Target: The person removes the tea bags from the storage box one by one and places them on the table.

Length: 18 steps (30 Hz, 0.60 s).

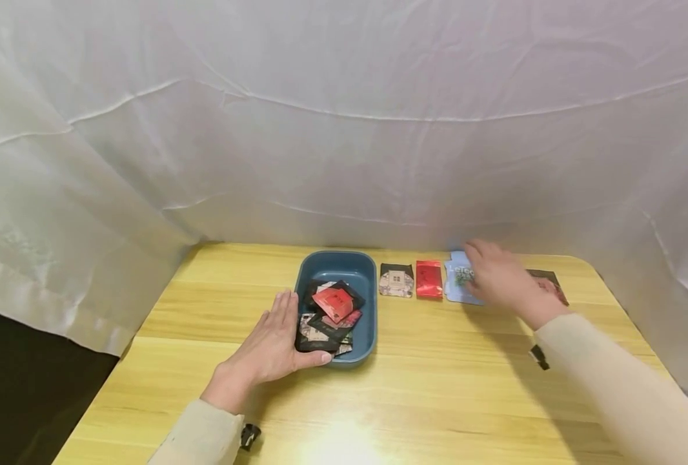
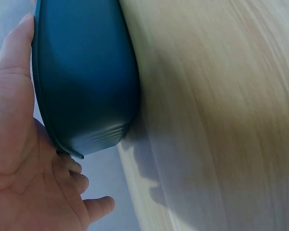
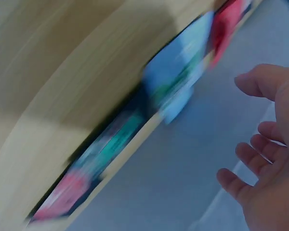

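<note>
A dark blue plastic tub (image 1: pixel 368 316) holds a pile of small sachets, a red sachet (image 1: pixel 335 303) on top of black patterned ones. My left hand (image 1: pixel 270 343) rests against its left side with fingers fairly straight, the thumb over the near rim. In the left wrist view the palm lies beside the tub's outer wall (image 2: pixel 86 72). My right hand (image 1: pixel 502 283) hovers over the right part of a row of sachets. In the right wrist view its fingers are spread and hold nothing, near a blue sachet (image 3: pixel 178 67) that is blurred.
Left of the blue packet, the row has a black-and-beige sachet (image 1: pixel 396 281) and a shiny red sachet (image 1: pixel 429 280). A dark sachet with a reddish print (image 1: pixel 549 284) lies at the right end, partly behind my wrist. A pale curtain (image 1: pixel 344 161) hangs along the wooden table's (image 1: pixel 425 387) back edge.
</note>
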{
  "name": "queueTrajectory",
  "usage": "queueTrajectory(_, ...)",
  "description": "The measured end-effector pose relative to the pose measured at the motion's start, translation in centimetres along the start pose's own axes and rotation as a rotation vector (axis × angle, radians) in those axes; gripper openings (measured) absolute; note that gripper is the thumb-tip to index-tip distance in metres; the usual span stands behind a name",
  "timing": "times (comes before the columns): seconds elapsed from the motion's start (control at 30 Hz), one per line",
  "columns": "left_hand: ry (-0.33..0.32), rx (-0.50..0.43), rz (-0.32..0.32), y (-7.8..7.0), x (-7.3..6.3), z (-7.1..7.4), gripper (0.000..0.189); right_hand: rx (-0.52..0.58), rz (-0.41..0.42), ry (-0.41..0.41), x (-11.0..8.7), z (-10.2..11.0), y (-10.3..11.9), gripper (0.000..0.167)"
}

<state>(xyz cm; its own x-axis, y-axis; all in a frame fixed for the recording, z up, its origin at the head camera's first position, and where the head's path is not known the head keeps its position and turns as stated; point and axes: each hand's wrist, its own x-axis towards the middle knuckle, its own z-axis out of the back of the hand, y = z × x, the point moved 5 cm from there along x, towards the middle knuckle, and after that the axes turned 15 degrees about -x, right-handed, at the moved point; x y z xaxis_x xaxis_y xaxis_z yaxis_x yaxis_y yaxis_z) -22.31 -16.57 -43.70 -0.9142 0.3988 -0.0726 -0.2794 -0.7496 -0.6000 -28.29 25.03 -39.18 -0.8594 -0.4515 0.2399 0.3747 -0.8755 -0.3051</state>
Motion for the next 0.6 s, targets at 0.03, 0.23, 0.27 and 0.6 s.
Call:
queueTrajectory(0.03,-0.003,-0.002,-0.003,0.0,0.0,0.0,0.14,0.019,0.009,-0.018,0.5,0.4,1.2,0.075)
queueTrajectory(0.23,-0.008,0.008,-0.004,-0.2,0.0,0.0,0.141,0.131,0.067,-0.084,3.9,2.5,9.1,0.072)
queueTrajectory(0.27,-0.004,0.011,0.001,-0.2,0.0,-0.1,0.14,0.144,0.079,-0.09,4.4,2.8,10.4,0.071)
queueTrajectory(0.6,0.003,0.037,0.002,-0.4,0.1,-0.5,0.138,0.23,0.178,0.014,7.4,3.2,20.6,0.069)
